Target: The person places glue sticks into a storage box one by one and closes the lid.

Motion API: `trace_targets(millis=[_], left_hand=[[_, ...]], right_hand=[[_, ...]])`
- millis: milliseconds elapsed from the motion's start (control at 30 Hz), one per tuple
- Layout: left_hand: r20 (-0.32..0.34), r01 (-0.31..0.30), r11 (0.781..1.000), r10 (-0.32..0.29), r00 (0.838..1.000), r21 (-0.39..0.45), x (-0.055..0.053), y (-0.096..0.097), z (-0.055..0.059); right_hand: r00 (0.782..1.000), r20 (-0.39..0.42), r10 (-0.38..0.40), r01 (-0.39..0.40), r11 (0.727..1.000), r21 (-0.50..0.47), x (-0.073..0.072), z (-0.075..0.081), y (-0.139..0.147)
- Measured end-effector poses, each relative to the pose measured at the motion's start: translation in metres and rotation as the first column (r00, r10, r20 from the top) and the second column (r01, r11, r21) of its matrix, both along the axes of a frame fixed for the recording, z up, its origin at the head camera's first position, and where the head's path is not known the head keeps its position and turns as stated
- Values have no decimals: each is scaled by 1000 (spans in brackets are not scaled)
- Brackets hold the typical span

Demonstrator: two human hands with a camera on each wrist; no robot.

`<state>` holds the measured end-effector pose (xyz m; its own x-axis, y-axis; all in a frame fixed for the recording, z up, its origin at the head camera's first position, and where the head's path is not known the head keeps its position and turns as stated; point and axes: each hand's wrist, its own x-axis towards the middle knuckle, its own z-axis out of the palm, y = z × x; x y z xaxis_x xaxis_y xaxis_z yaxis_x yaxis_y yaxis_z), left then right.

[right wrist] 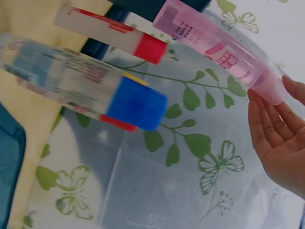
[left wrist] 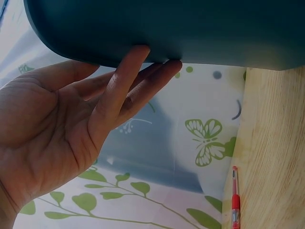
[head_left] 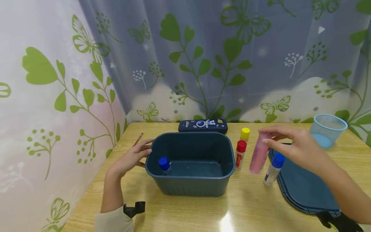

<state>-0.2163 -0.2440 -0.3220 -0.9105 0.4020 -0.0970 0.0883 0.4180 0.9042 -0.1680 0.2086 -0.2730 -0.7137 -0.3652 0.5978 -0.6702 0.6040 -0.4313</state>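
Right hand (head_left: 297, 146) pinches the top of a pink glue tube (head_left: 258, 157), tilted beneath; firmness should curb swinging. Just beside stands a blue-capped tube (head_left: 271, 173), best not knocked. Leftward, the left hand (head_left: 128, 161) loosely touches a bin (head_left: 192, 187).

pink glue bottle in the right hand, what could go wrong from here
The pink glue bottle might slip, since the right hand pinches it only by its top end. In the head view, swinging its lower end could tip the red-capped glue standing just left of it, or the blue-capped glue just right. If carried to the bin, it might catch the rim.
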Motion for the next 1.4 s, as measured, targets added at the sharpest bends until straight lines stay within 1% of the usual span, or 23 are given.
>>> trace_targets(millis=[133, 267, 600, 733, 800, 933, 1033, 1267, 1400], left_hand=[[2, 2, 1000, -2, 1000, 7, 0, 2, -1], [1, 8, 1000, -8, 1000, 16, -2, 1, -1], [-11, 14, 1000, -14, 1000, 9, -5, -1, 0], [-15, 17, 1000, -17, 1000, 11, -5, -2, 0], [-14, 17, 1000, -17, 1000, 11, -4, -2, 1], [-6, 13, 1000, -12, 1000, 9, -3, -2, 1], [-3, 10, 1000, -10, 1000, 7, -2, -2, 0], [-4, 13, 1000, -13, 1000, 13, -2, -2, -2], [-7, 13, 1000, -13, 1000, 22, -2, -2, -3]], right_hand=[[999, -52, 9, -9, 1000, -10, -3, 11, -4], [997, -82, 6, -8, 1000, -16, -4, 22, -9], [997, -73, -15, 13, 1000, -18, -7, 50, -27], [995, -99, 27, -30, 999, -32, -12, 59, -38], [992, -110, 60, -66, 996, -54, -15, 62, -44], [989, -102, 111, -122, 987, -108, -20, 64, -59], [987, -80, 143, -153, 979, -133, -23, 61, -70], [981, -66, 182, -190, 973, -129, -32, 53, -95], [977, -35, 209, -211, 967, -142, -37, 49, -109]])
